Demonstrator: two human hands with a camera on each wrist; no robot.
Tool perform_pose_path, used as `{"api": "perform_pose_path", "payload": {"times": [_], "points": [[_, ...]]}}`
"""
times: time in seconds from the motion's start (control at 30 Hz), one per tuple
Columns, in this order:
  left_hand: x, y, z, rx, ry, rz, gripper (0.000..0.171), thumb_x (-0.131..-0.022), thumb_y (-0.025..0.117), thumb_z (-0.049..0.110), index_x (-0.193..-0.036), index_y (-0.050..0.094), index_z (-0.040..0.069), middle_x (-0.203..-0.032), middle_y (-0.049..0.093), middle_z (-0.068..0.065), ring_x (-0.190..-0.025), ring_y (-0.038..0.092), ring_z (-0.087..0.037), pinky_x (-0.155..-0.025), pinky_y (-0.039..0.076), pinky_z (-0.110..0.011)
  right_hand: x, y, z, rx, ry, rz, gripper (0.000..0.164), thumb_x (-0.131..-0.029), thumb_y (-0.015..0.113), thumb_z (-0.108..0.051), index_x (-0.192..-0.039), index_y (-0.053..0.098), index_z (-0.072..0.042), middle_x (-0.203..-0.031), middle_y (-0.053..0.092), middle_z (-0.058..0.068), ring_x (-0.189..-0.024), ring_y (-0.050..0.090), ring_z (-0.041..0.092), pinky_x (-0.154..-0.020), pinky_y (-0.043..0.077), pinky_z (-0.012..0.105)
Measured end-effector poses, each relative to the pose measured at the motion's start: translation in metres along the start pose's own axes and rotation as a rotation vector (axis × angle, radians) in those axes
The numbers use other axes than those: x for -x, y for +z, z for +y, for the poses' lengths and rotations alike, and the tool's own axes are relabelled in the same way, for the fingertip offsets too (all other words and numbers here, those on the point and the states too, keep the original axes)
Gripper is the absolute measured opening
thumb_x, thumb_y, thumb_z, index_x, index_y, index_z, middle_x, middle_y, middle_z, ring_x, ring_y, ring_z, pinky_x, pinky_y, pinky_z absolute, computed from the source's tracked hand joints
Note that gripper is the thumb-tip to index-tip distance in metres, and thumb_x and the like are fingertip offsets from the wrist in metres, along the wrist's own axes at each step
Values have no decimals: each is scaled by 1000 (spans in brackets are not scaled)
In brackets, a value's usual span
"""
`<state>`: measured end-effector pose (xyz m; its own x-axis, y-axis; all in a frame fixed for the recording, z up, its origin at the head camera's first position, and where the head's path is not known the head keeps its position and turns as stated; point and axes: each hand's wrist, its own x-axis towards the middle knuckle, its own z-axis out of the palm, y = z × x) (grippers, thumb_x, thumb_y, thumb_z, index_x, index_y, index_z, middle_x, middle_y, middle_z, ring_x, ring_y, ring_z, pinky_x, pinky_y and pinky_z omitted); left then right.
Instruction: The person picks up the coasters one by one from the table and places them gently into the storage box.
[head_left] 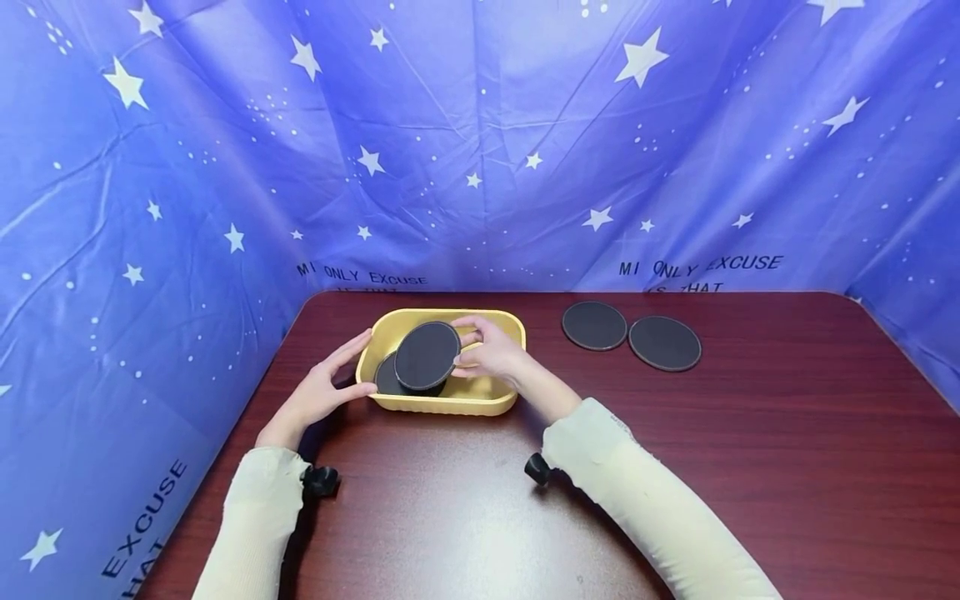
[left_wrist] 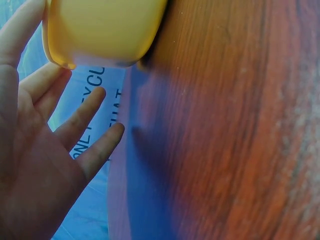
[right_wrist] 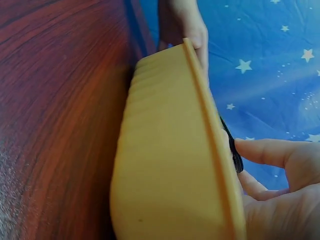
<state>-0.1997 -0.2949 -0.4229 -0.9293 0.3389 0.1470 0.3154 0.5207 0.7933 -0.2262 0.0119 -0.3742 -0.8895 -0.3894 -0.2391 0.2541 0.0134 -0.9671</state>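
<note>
A yellow oblong bin (head_left: 457,405) stands on the table. At its left end my left hand (head_left: 318,392) touches the rim with extended fingers and thumb; in the left wrist view the lower fingers (left_wrist: 82,117) are spread, away from the bin wall. Over the bin's opening, my right hand (head_left: 491,350) pinches the right edge of a round black coaster (head_left: 427,356) between thumb and fingers, and the coaster leans tilted. Beneath it another black coaster (head_left: 386,381) lies in the bin, partly covered. The right wrist view shows the held coaster (right_wrist: 234,152) edge-on beyond the rim.
Two more black coasters, one (head_left: 594,325) and another (head_left: 665,342), lie side by side on the reddish-brown table (head_left: 750,458), right of the bin. A blue star-patterned cloth (head_left: 480,150) hangs behind and at both sides. Small black devices sit at both wrists.
</note>
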Motion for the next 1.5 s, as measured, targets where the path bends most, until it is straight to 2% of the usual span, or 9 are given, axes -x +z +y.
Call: {"api": "perform_pose_path", "payload": {"times": [0.4,0.53,0.67,0.77,0.87,1.0,1.2,1.37,1.5], "points": [[1,1,-1,-6,2,-2,79,-88,77,15,-156,36,16,-165,29,-3,-148,31,-34,-117,32,-57,-13,12,17,2,86,11,58,-84,54,23,-140,40,12,-98,51,11,-73,60,15,-82,62,32],[1,0,0,-4,-2,0,79,-88,77,15,-156,36,16,-165,29,-4,-147,34,-35,-117,33,-56,-13,11,20,-3,103,-21,55,-88,56,17,-141,42,13,-96,52,10,-77,63,16,-91,59,36],[1,0,0,3,-11,0,80,-88,77,16,-156,36,18,-165,29,-3,-148,33,-34,-117,33,-55,-11,10,19,18,123,-50,50,-92,57,8,-141,44,10,-109,58,18,-97,66,25,-99,55,43],[1,0,0,6,-18,-1,80,-88,77,16,-156,36,20,-165,28,-2,-148,32,-33,-117,33,-55,-10,9,19,41,139,-57,49,-94,59,1,-141,47,6,-125,61,26,-113,65,32,-99,56,43],[1,0,-1,7,-15,0,80,-88,77,16,-156,36,19,-165,28,-2,-148,32,-33,-117,33,-56,-11,8,20,47,148,-56,49,-94,60,-3,-141,48,2,-134,59,27,-119,63,34,-96,57,41],[0,0,-2,7,-11,3,79,-88,77,16,-156,36,19,-165,29,-2,-148,33,-33,-117,33,-56,-11,7,20,38,147,-61,49,-94,60,-4,-142,48,0,-135,59,26,-118,64,34,-95,57,41],[0,0,-1,5,-19,-2,80,-88,77,17,-156,35,19,-165,28,-2,-147,35,-33,-116,34,-56,-5,4,12,32,102,-98,46,-98,53,-3,-143,45,3,-138,53,29,-123,59,41,-103,52,48],[0,-1,0,6,-26,-2,80,-88,77,17,-156,36,19,-165,28,-3,-146,36,-33,-116,34,-56,0,-3,6,30,68,-111,46,-99,53,-3,-143,45,5,-142,49,29,-127,54,45,-106,49,51],[0,-1,0,4,-26,-1,80,-88,77,17,-156,35,19,-165,29,-2,-146,37,-33,-116,33,-57,4,-10,1,20,32,-120,46,-99,52,-2,-143,44,7,-127,58,23,-122,57,42,-108,47,53]]}}
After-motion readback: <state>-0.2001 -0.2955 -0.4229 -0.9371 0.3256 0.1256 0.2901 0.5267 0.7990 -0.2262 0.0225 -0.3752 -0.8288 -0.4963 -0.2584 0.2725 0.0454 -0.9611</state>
